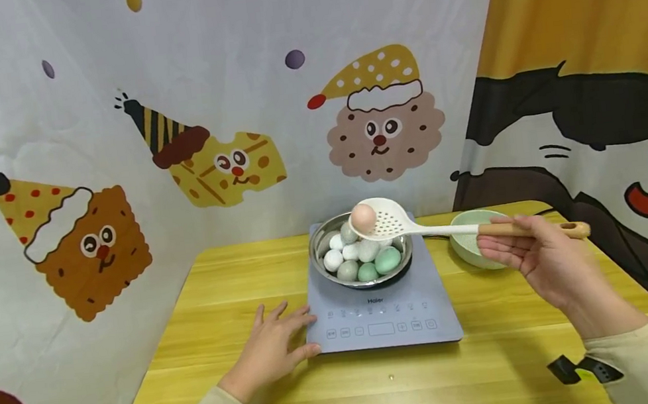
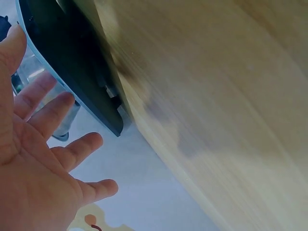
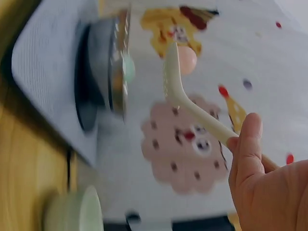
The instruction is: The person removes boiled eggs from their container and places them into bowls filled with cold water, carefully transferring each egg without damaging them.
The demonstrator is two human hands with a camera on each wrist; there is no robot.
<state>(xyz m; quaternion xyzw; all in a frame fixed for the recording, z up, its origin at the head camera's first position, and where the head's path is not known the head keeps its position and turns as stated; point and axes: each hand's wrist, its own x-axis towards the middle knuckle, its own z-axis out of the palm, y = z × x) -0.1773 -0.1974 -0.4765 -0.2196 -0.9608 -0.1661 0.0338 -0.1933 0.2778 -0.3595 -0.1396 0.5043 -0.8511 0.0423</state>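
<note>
My right hand (image 1: 556, 265) grips the wooden handle of a white slotted spoon (image 1: 395, 220), held level over a steel pot (image 3: 102, 60). One pinkish-brown egg (image 1: 364, 218) lies in the spoon's bowl, raised above the pot's rim as the right wrist view shows. White, grey and green eggs (image 1: 368, 250) fill the pot, which sits on a grey induction cooktop (image 1: 380, 315). With fingers spread, my left hand (image 1: 273, 344) rests at the cooktop's front left edge; the left wrist view shows its fingers (image 2: 53, 115) beside that edge.
Behind the right hand stands a pale green bowl (image 1: 466, 251), partly covered by the handle and fingers. A dark cable (image 1: 437, 237) runs between cooktop and bowl. The yellow wooden table (image 1: 335, 401) meets a cartoon-printed curtain (image 1: 223, 53) at the back and sides.
</note>
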